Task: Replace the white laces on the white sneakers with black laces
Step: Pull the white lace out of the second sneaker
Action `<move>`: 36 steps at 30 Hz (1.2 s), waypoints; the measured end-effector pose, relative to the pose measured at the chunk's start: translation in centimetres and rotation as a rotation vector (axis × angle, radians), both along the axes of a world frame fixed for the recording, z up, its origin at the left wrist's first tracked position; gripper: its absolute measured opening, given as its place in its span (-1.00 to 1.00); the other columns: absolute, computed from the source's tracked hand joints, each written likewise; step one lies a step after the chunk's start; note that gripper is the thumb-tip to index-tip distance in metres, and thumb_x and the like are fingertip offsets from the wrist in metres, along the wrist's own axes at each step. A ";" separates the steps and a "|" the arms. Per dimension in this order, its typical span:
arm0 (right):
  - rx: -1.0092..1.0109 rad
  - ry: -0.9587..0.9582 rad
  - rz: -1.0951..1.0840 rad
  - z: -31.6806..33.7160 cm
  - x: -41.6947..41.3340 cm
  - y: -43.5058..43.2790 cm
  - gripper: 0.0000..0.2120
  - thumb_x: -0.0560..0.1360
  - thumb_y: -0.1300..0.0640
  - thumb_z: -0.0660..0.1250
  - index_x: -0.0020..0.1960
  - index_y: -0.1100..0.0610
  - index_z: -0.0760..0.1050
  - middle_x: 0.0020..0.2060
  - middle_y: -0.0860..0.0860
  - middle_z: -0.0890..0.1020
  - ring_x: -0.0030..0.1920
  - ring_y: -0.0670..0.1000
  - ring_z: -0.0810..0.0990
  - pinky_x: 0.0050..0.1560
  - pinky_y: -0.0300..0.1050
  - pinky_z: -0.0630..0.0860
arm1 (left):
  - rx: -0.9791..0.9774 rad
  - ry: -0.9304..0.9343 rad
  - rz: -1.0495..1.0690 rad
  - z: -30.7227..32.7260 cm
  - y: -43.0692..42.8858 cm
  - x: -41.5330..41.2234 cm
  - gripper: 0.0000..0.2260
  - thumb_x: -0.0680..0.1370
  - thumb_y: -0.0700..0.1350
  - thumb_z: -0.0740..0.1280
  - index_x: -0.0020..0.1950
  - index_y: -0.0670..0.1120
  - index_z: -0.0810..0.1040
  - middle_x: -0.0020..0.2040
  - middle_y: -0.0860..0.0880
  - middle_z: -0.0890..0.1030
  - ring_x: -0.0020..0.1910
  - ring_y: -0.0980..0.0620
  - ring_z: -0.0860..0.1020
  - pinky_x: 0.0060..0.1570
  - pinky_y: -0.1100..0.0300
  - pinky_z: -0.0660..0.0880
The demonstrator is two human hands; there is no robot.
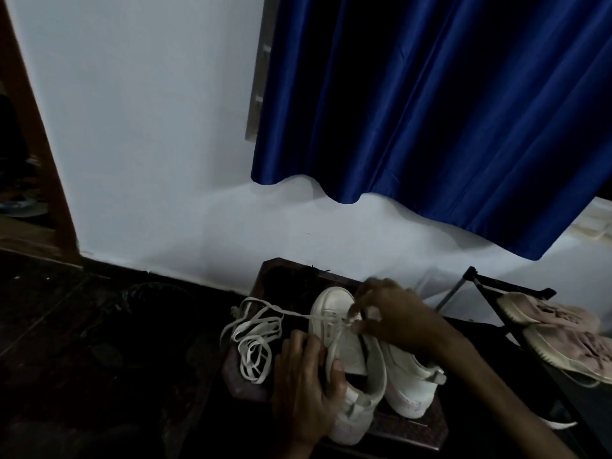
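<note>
Two white sneakers stand side by side on a dark wooden stool (407, 429). My left hand (306, 389) grips the left sneaker (347, 366) by its side, near the collar. My right hand (394, 318) pinches a white lace (334, 321) at the eyelets near that sneaker's toe. A taut stretch of the lace runs left to a loose heap of white lace (253, 339) lying on the stool's left part. The right sneaker (410, 385) is partly hidden under my right forearm. Something dark and thin lies at the stool's far edge (314, 270); whether it is a black lace I cannot tell.
A white wall and a blue curtain (447, 111) stand behind the stool. To the right, a dark rack (516, 293) holds a pair of pink sneakers (563, 332). The floor to the left is dark. A wooden door frame (43, 154) is at far left.
</note>
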State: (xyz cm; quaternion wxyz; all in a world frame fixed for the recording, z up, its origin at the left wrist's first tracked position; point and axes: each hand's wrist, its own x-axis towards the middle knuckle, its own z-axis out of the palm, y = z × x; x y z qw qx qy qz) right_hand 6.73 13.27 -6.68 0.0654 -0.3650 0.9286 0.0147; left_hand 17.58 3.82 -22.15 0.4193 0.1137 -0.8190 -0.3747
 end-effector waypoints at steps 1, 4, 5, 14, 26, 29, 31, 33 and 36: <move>0.032 -0.012 0.012 -0.8 0.1 -0.6 -0.79 0.45 -0.15 0.35 0.05 -0.14 0.61 0.15 -0.14 0.49 0.21 -0.06 0.45 0.19 0.09 0.43 | 0.000 -0.007 -0.006 -0.1 0.0 0.1 -0.81 0.50 0.09 0.19 -0.06 -0.02 0.40 -0.10 -0.04 0.46 -0.15 -0.07 0.49 -0.20 0.05 0.46; 0.030 0.078 0.011 -1.6 -0.4 -0.7 -0.89 0.49 -0.01 0.36 -0.05 -0.03 0.62 0.06 -0.09 0.53 0.13 -0.03 0.51 0.13 0.01 0.47 | 0.007 -0.016 -0.015 -0.2 -0.2 0.1 -0.80 0.50 0.09 0.19 -0.07 -0.03 0.41 -0.10 -0.05 0.45 -0.16 -0.10 0.50 -0.22 0.01 0.48; 0.072 0.157 0.001 -1.1 -1.0 -0.1 -0.89 0.51 0.03 0.32 -0.04 0.02 0.60 0.05 -0.07 0.51 0.12 -0.03 0.50 0.11 0.02 0.48 | 0.003 -0.012 -0.013 -0.2 -0.2 0.0 -0.80 0.50 0.09 0.19 -0.08 -0.03 0.41 -0.10 -0.05 0.45 -0.15 -0.10 0.50 -0.21 0.02 0.48; -0.011 -0.086 0.105 -0.9 -1.2 0.0 -0.80 0.51 -0.07 0.35 0.01 0.00 0.66 -0.03 -0.04 0.57 -0.03 -0.09 0.52 0.05 -0.18 0.46 | -0.009 -0.006 0.006 -0.6 0.0 -0.2 -0.79 0.51 0.08 0.18 -0.02 -0.03 0.40 -0.02 -0.08 0.48 -0.08 -0.14 0.50 -0.13 0.02 0.43; -0.140 0.234 -0.233 2.4 -4.6 3.7 -0.95 0.49 0.11 0.39 -0.12 0.00 0.62 -0.09 -0.08 0.56 -0.14 -0.06 0.55 -0.12 -0.10 0.53 | -0.036 0.071 0.040 -0.1 0.1 -0.2 -0.78 0.47 0.05 0.18 0.00 -0.05 0.38 0.06 -0.05 0.39 0.01 -0.09 0.42 -0.05 0.10 0.33; -0.431 0.119 -0.261 4.2 -4.3 5.1 -0.93 0.49 0.11 0.42 -0.16 0.00 0.65 -0.20 -0.13 0.62 -0.22 -0.16 0.55 -0.24 -0.32 0.42 | -0.037 0.103 0.067 0.1 0.2 -0.2 -0.77 0.52 0.08 0.16 0.01 -0.06 0.37 0.06 -0.06 0.38 0.01 -0.09 0.41 -0.06 0.11 0.33; -0.372 0.008 -0.242 3.8 -3.8 5.0 -0.94 0.49 0.12 0.42 -0.15 -0.01 0.64 -0.21 -0.13 0.65 -0.23 -0.19 0.58 -0.24 -0.40 0.42 | -0.031 0.108 0.066 0.2 0.2 -0.2 -0.76 0.53 0.10 0.15 0.00 -0.06 0.37 0.06 -0.06 0.38 0.00 -0.08 0.40 -0.07 0.12 0.33; -0.166 -0.020 -0.223 2.1 -3.4 4.9 -0.94 0.49 0.11 0.42 -0.06 -0.03 0.63 -0.15 -0.10 0.66 -0.16 -0.14 0.61 -0.15 -0.32 0.48 | -0.030 0.108 0.059 0.3 0.3 -0.2 -0.74 0.57 0.12 0.11 0.00 -0.06 0.37 0.06 -0.06 0.37 0.01 -0.08 0.41 -0.07 0.13 0.33; -0.047 0.112 -0.242 -0.2 -2.6 4.1 -0.76 0.49 0.02 0.38 0.16 -0.04 0.54 0.05 0.01 0.62 0.09 0.03 0.55 0.04 -0.05 0.53 | -0.019 0.097 0.057 0.2 0.3 -0.3 -0.58 0.63 0.25 -0.05 0.03 -0.06 0.38 0.09 -0.07 0.38 0.05 -0.10 0.41 -0.03 0.11 0.34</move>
